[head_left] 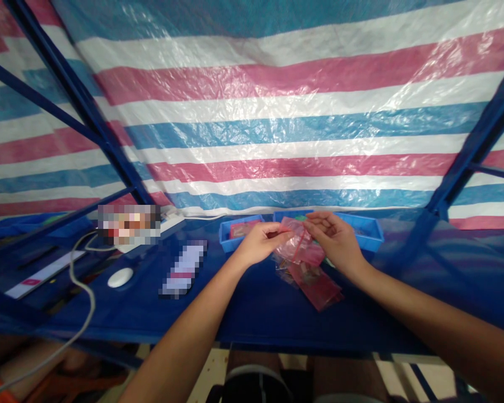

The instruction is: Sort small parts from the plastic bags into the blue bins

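Observation:
A small clear pink zip bag (294, 240) with a red seal line is held up between my two hands. My left hand (258, 244) pinches its left edge between thumb and fingers. At the bag's upper right edge, the bent fingers of my right hand (338, 239) grip it. Below lie more pink bags (317, 286) on the blue table, some with small pieces inside that I cannot make out. A blue bin (231, 245) with pinkish contents stands just beyond my left hand. Two more blue bins, a middle one (282, 215) and a right one (372, 238), are partly hidden by my hands.
To the left are a phone (183, 270), a white oval object (120, 277), a white cable (91, 302) and a white power strip (172, 224). Blue metal posts (117, 162) and a striped plastic sheet (277, 123) enclose the table. Someone's limb (37, 366) shows at lower left.

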A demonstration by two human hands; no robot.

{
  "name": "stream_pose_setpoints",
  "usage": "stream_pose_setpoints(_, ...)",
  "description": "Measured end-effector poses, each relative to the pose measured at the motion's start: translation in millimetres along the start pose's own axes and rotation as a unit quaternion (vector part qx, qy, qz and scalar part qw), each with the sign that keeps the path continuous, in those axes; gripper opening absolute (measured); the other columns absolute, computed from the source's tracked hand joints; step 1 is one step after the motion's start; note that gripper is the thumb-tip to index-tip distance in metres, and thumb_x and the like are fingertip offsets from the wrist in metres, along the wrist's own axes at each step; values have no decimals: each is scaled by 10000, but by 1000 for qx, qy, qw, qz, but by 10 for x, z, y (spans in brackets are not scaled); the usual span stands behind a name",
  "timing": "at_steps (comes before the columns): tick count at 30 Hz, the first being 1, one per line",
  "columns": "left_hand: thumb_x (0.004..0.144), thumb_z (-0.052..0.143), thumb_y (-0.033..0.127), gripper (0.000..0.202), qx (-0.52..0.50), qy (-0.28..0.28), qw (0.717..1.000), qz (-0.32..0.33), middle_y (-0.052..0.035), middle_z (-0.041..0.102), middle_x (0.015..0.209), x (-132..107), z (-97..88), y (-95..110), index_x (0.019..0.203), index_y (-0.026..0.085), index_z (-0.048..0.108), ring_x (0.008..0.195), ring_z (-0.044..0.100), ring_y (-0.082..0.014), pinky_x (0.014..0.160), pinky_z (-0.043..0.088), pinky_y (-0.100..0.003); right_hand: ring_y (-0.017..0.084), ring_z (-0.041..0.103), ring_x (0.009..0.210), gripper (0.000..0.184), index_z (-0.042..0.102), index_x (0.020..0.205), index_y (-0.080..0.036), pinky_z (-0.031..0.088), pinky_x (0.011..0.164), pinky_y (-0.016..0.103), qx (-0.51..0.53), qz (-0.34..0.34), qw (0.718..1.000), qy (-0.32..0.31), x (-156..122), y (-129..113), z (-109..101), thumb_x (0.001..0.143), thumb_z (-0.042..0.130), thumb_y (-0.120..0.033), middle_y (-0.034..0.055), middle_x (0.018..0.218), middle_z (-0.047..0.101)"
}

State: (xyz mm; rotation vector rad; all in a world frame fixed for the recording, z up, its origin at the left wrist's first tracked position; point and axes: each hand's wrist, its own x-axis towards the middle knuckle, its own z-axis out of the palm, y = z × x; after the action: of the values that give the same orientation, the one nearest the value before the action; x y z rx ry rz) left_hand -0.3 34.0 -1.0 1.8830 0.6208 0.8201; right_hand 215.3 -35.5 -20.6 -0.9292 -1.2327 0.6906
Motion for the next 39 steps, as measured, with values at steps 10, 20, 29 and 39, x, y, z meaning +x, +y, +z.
stream_pose_setpoints(10,855,854,507,410,-21,28,999,-5,-97,825,1066,32,-33,-45,1068,158,830,909,746,-216,856,565,-315,271,763,938,407,731,1098,-285,627,919,461,-34,3,998,-60,20,124,-57,854,836,-594,61,1007,799)
stream_pose_setpoints(20,881,839,392,431,15,85,995,47,-101,800,1106,66,-32,-137,1243,175,753,962,745,-210,862,576,-312,256,752,878,401,694,970,-268,622,868,437,-16,52,995,-83,57,184,-66,816,848,-605,49,981,801)
stream_pose_setpoints(29,900,834,426,389,130,29,983,124,-134,732,1272,-40,73,67,1228,220,799,1003,733,-217,867,597,-325,251,735,856,407,654,933,-278,635,850,424,-7,35,998,-47,25,147,-45,846,824,-638,34,907,756)
stream_pose_setpoints(39,976,715,522,378,59,85,994,30,-43,760,887,58,63,-150,1045,159,794,744,648,-161,682,463,-263,267,741,1067,359,733,1108,-265,643,879,407,47,54,996,-56,14,11,-18,913,789,-562,72,1127,769)
